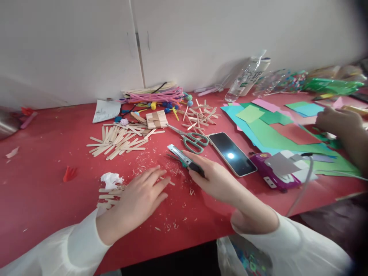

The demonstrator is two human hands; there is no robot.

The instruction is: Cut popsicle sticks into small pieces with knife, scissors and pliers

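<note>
My right hand [205,168] is closed around a utility knife [185,158] with a black end, its tip pointing up and left. Palm down over the red table, my left hand [140,197] has its fingers stretched out. The end of a thin wooden stick [171,182] shows beside its fingertips; whether the hand touches it, I cannot tell. Wood shavings [191,191] are scattered around both hands. Left of my left hand lie short cut craft sticks [107,196] and a crumpled white tissue [111,180]. Scissors with green handles [197,142] lie beyond the knife.
A pile of craft sticks [117,142] and pipe cleaners [156,95] lie farther back. To the right are a phone [232,153], a purple power strip [273,172] with a cable, coloured paper [267,130] and a bottle [241,82]. Another person's hand [340,120] reaches in at the right.
</note>
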